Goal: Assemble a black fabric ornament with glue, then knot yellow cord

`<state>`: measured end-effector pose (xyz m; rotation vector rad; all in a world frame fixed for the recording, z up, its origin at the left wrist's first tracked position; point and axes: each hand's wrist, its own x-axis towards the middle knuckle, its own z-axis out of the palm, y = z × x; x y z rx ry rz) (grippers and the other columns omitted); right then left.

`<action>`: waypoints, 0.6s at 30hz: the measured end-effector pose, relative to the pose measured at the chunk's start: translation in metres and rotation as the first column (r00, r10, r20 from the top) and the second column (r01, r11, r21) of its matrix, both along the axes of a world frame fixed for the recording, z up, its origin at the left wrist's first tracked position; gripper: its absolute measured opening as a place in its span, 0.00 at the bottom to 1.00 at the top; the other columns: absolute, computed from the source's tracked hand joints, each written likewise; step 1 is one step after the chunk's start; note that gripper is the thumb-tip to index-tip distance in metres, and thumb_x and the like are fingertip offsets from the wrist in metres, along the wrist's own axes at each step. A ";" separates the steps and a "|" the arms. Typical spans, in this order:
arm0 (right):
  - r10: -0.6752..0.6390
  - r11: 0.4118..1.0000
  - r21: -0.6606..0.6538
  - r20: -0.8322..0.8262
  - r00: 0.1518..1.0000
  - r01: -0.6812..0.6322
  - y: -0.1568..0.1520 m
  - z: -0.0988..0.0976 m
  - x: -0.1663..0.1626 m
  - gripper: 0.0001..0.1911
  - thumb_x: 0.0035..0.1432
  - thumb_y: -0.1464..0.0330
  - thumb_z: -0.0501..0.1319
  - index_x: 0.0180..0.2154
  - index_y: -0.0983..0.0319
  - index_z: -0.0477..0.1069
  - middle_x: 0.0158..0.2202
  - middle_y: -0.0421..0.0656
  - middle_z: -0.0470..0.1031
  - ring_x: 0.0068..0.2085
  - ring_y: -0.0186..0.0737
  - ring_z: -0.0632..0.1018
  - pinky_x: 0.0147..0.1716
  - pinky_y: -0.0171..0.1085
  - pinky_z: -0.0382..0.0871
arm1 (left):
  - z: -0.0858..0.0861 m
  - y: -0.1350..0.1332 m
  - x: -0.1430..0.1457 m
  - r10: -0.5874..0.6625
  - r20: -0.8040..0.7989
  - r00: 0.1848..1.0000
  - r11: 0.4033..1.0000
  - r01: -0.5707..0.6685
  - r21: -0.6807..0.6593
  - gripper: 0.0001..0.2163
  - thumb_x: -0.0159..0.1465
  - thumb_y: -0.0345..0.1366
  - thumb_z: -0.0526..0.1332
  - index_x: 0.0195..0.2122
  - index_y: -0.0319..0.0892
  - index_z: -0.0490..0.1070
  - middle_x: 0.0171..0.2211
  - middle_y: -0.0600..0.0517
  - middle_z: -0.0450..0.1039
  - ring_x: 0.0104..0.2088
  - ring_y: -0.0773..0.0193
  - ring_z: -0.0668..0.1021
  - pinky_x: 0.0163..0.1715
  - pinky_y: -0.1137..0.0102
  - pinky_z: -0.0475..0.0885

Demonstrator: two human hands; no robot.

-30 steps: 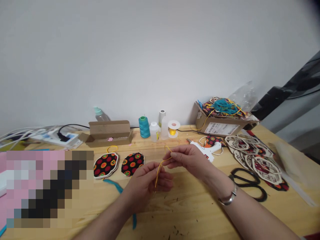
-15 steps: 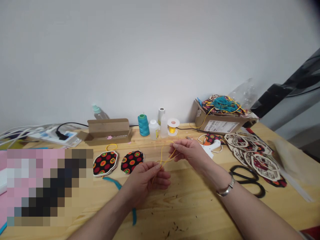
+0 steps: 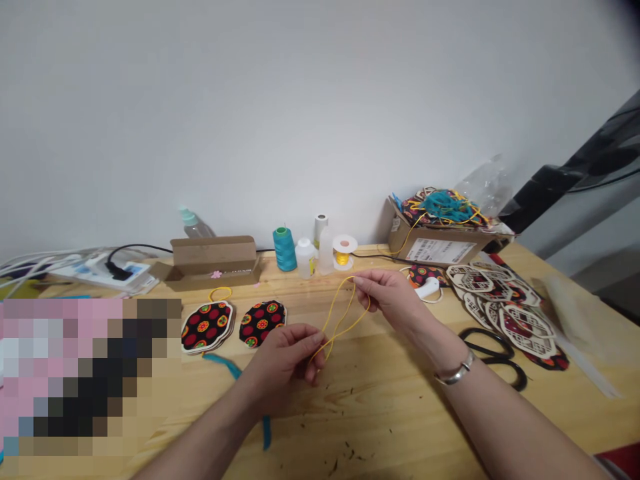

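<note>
Cord (image 3: 332, 339) spread in a loop between two pinching hands

The yellow cord hangs in the air above the worktop (image 3: 380, 407), in front of the spool (image 3: 343, 258). The left hand (image 3: 296, 350) pinches it between thumb and forefinger, close to where the strands cross; the right hand (image 3: 385, 293), nearer the spool, pinches the loop's upper end. So thin a line offers little to grasp, which is probably why fingertips hold it rather than a full fist; the gap between the hands seems to be what spreads the loop. The spool carries yellow line too, but whether the two are joined cannot be made out.

Left of the spool and nearer the wearer lie a patch stack (image 3: 207, 327) and a lone patch (image 3: 262, 323). Right of it lie the scissors (image 3: 487, 331) and a glue gun (image 3: 427, 288), partly hidden by the right hand. Lying off to the sides, these perhaps give both hands elbow room.
</note>
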<state>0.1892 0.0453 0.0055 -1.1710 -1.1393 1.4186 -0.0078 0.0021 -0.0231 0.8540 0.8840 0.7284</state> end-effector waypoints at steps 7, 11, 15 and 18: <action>-0.057 0.997 0.051 -0.038 0.998 0.059 0.005 -0.002 0.005 0.12 0.42 0.65 0.65 0.31 0.66 0.74 0.21 0.37 0.68 0.21 0.27 0.66 0.20 0.30 0.56 | 0.001 -0.001 0.000 0.008 -0.009 1.000 1.000 -0.008 -0.010 0.09 0.52 0.38 0.64 0.24 0.36 0.73 0.17 0.55 0.69 0.13 0.76 0.62 0.15 0.76 0.63; -0.079 0.994 0.074 -0.036 0.996 0.082 0.007 -0.001 0.008 0.11 0.41 0.65 0.65 0.30 0.65 0.74 0.21 0.37 0.69 0.21 0.27 0.66 0.20 0.31 0.57 | 0.000 -0.001 -0.001 -0.013 -0.057 0.998 1.000 0.014 0.020 0.09 0.52 0.39 0.64 0.23 0.37 0.73 0.16 0.56 0.66 0.14 0.75 0.62 0.16 0.76 0.63; -0.129 0.983 0.137 0.043 0.991 0.122 0.008 0.001 0.012 0.11 0.42 0.65 0.65 0.30 0.64 0.74 0.22 0.38 0.70 0.21 0.27 0.65 0.22 0.31 0.57 | -0.001 -0.001 0.000 -0.032 -0.138 0.990 0.997 0.042 0.071 0.10 0.52 0.39 0.64 0.23 0.37 0.73 0.14 0.57 0.63 0.14 0.74 0.62 0.16 0.75 0.65; -0.158 0.973 0.192 0.157 0.975 0.127 0.008 0.002 0.014 0.11 0.43 0.65 0.63 0.31 0.64 0.74 0.23 0.38 0.70 0.22 0.28 0.64 0.23 0.32 0.56 | -0.002 -0.001 -0.001 -0.025 -0.178 0.984 0.994 0.044 0.100 0.10 0.53 0.40 0.63 0.25 0.37 0.74 0.15 0.58 0.63 0.14 0.74 0.61 0.16 0.75 0.65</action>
